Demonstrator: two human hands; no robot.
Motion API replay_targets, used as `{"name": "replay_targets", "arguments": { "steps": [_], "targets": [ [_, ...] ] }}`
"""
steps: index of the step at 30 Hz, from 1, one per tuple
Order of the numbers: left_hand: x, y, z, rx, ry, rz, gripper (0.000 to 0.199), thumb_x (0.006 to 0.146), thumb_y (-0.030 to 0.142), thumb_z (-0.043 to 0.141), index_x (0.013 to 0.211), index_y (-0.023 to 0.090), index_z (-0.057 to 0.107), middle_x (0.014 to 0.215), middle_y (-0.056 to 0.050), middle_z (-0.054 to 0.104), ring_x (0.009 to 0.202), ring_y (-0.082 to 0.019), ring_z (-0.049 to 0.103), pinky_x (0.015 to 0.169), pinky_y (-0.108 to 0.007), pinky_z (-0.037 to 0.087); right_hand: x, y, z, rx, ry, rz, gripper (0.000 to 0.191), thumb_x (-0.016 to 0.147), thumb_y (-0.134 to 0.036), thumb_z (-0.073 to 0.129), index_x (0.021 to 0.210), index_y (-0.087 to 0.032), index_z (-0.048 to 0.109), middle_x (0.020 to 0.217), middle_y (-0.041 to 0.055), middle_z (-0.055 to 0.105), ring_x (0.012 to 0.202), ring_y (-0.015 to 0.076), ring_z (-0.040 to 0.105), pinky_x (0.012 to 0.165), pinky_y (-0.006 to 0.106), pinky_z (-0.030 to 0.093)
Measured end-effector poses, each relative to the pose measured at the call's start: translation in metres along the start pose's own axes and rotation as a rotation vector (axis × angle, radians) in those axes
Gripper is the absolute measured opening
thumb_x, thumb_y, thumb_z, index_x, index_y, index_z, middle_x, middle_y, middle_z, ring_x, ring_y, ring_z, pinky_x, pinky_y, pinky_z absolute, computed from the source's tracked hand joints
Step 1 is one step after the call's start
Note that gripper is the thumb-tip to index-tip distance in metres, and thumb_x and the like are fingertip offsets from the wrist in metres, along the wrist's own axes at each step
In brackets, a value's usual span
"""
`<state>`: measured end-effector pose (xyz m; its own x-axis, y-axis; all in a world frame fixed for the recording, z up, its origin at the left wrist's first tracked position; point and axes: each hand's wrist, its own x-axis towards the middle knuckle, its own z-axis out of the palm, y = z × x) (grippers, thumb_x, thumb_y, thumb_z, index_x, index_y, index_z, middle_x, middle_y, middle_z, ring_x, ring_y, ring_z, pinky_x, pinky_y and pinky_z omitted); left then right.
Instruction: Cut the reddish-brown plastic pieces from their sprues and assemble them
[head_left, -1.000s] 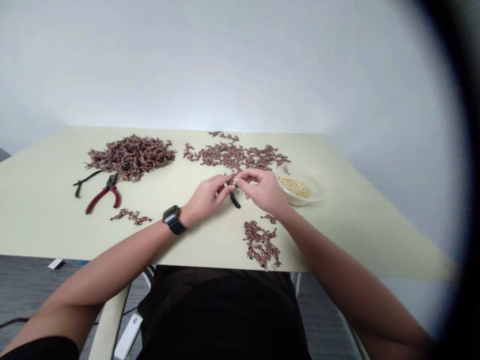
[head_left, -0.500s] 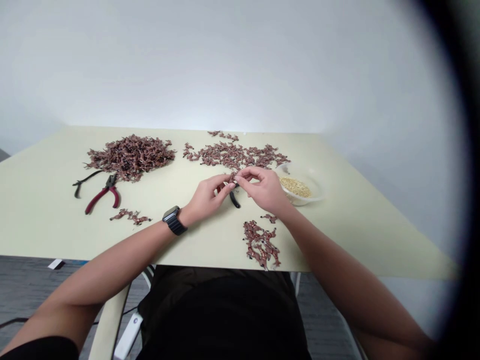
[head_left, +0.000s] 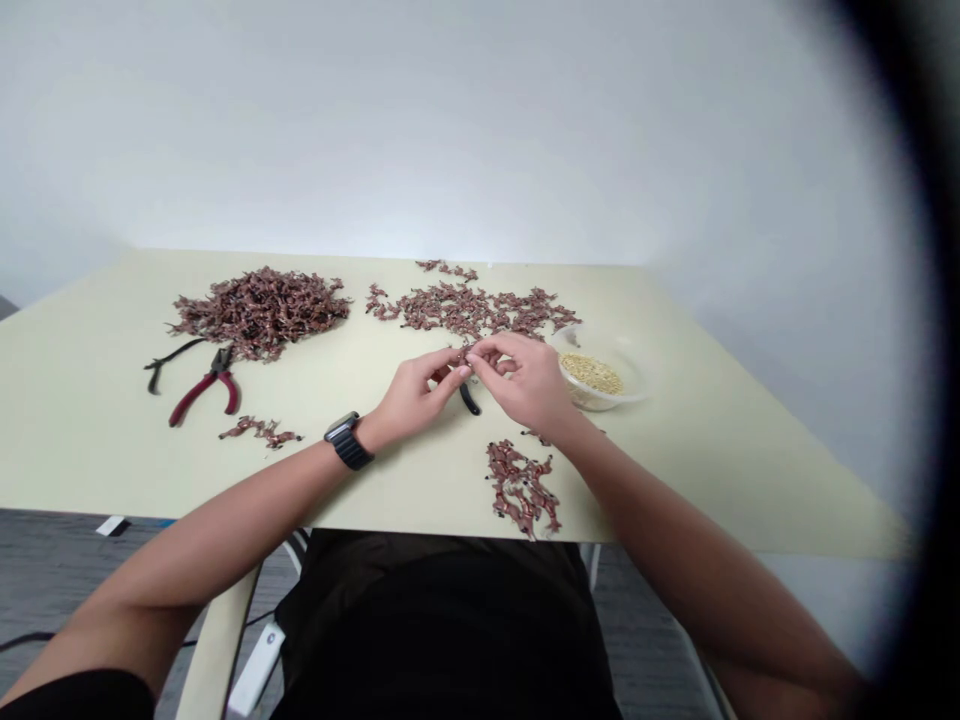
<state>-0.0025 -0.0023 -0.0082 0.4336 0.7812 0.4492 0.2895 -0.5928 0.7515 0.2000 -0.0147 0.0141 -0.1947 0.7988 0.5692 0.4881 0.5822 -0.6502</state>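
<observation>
Near the middle of the table, my left hand (head_left: 418,398) pinches a small brown figure (head_left: 463,355) between thumb and fingers. My right hand (head_left: 525,378) meets it there, its thumb and fingertips closed at the same figure; anything smaller between them is too small to make out. A black tool handle (head_left: 470,400) shows on the table just below the fingertips. Right beside my right hand stands a clear round bowl (head_left: 634,385) with small gold-coloured pieces (head_left: 592,373). Many brown figures (head_left: 450,308) lie spread behind my hands.
A large heap of brown figures (head_left: 262,308) lies at the back left. Red-handled pliers (head_left: 217,382) and a black tool (head_left: 174,357) lie before it. Smaller groups lie at the front left (head_left: 261,431) and near the front edge (head_left: 523,488) of the table (head_left: 375,500).
My right hand and forearm have shifted slightly, and the wrist now covers more of the figure below it. My left hand keeps its pinch with almost no movement.
</observation>
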Motion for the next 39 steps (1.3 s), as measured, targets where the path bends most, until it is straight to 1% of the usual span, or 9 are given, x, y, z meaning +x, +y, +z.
{"name": "replay_targets", "arguments": {
  "steps": [3, 5, 8, 11, 15, 22, 25, 30, 39],
  "targets": [
    [-0.001, -0.005, 0.000, 0.004, 0.004, 0.020, 0.038, 0.108, 0.047, 0.057, 0.123, 0.016, 0.073, 0.097, -0.007, 0.076, 0.078, -0.015, 0.065, 0.071, -0.026, 0.050, -0.002, -0.001, 0.005, -0.026, 0.035, -0.057, 0.014, 0.098, -0.027, 0.065, 0.090, -0.022, 0.074, 0.086, 0.0054, 0.073, 0.076, 0.0185, 0.063, 0.069, 0.032, 0.053],
    [-0.002, -0.008, 0.000, 0.077, 0.041, 0.068, 0.035, 0.108, 0.044, 0.059, 0.125, 0.017, 0.073, 0.101, -0.008, 0.077, 0.079, -0.015, 0.066, 0.071, -0.027, 0.051, -0.003, -0.002, 0.009, 0.004, 0.058, -0.032, 0.013, 0.098, -0.027, 0.066, 0.090, -0.022, 0.074, 0.087, 0.0055, 0.073, 0.076, 0.0188, 0.064, 0.069, 0.032, 0.054],
    [-0.002, -0.012, -0.002, 0.229, 0.092, 0.173, 0.031, 0.108, 0.039, 0.059, 0.127, 0.017, 0.070, 0.104, -0.010, 0.076, 0.083, -0.017, 0.067, 0.074, -0.029, 0.052, -0.004, -0.003, 0.013, 0.143, 0.063, 0.114, 0.013, 0.096, -0.030, 0.069, 0.090, -0.021, 0.075, 0.086, 0.0053, 0.073, 0.073, 0.0186, 0.066, 0.065, 0.032, 0.054],
    [0.000, -0.014, -0.006, 0.336, 0.082, 0.265, 0.024, 0.109, 0.033, 0.056, 0.122, 0.017, 0.069, 0.103, -0.010, 0.073, 0.087, -0.018, 0.066, 0.077, -0.031, 0.053, -0.003, -0.002, 0.013, 0.323, -0.001, 0.278, 0.016, 0.095, -0.034, 0.071, 0.088, -0.020, 0.074, 0.075, 0.0019, 0.069, 0.058, 0.0151, 0.061, 0.057, 0.031, 0.050],
    [0.001, -0.016, -0.008, 0.367, 0.055, 0.326, 0.022, 0.109, 0.030, 0.056, 0.124, 0.018, 0.067, 0.111, -0.012, 0.073, 0.096, -0.020, 0.068, 0.081, -0.032, 0.055, -0.001, -0.001, 0.012, 0.424, -0.044, 0.346, 0.017, 0.093, -0.035, 0.073, 0.086, -0.019, 0.073, 0.066, -0.0008, 0.064, 0.054, 0.0136, 0.058, 0.054, 0.029, 0.047],
    [0.000, -0.014, -0.005, 0.315, 0.092, 0.207, 0.026, 0.109, 0.034, 0.058, 0.126, 0.016, 0.068, 0.103, -0.009, 0.074, 0.085, -0.017, 0.067, 0.075, -0.029, 0.053, -0.001, -0.004, 0.008, 0.375, -0.037, 0.334, 0.022, 0.093, -0.041, 0.074, 0.089, -0.019, 0.076, 0.072, 0.0017, 0.068, 0.054, 0.0136, 0.058, 0.054, 0.030, 0.047],
    [0.001, -0.013, -0.003, 0.290, 0.094, 0.192, 0.028, 0.109, 0.035, 0.059, 0.127, 0.016, 0.069, 0.105, -0.009, 0.075, 0.086, -0.017, 0.068, 0.074, -0.029, 0.053, -0.001, -0.004, 0.007, 0.334, -0.029, 0.310, 0.022, 0.093, -0.042, 0.074, 0.089, -0.020, 0.076, 0.073, 0.0023, 0.069, 0.055, 0.0137, 0.058, 0.054, 0.030, 0.049],
    [0.002, -0.012, -0.003, 0.225, 0.093, 0.168, 0.031, 0.108, 0.040, 0.059, 0.125, 0.016, 0.071, 0.102, -0.008, 0.076, 0.078, -0.014, 0.065, 0.070, -0.027, 0.052, 0.002, -0.006, 0.003, 0.315, -0.029, 0.309, 0.022, 0.091, -0.042, 0.075, 0.091, -0.019, 0.076, 0.076, 0.0028, 0.069, 0.057, 0.0137, 0.059, 0.053, 0.028, 0.051],
    [0.001, -0.010, -0.001, 0.120, 0.068, 0.096, 0.034, 0.107, 0.044, 0.060, 0.125, 0.017, 0.073, 0.105, -0.008, 0.079, 0.080, -0.015, 0.067, 0.070, -0.027, 0.052, 0.003, -0.003, 0.000, 0.347, -0.065, 0.310, 0.020, 0.092, -0.038, 0.075, 0.092, -0.018, 0.075, 0.081, 0.0037, 0.070, 0.057, 0.0127, 0.059, 0.052, 0.028, 0.051]
  ]
}}
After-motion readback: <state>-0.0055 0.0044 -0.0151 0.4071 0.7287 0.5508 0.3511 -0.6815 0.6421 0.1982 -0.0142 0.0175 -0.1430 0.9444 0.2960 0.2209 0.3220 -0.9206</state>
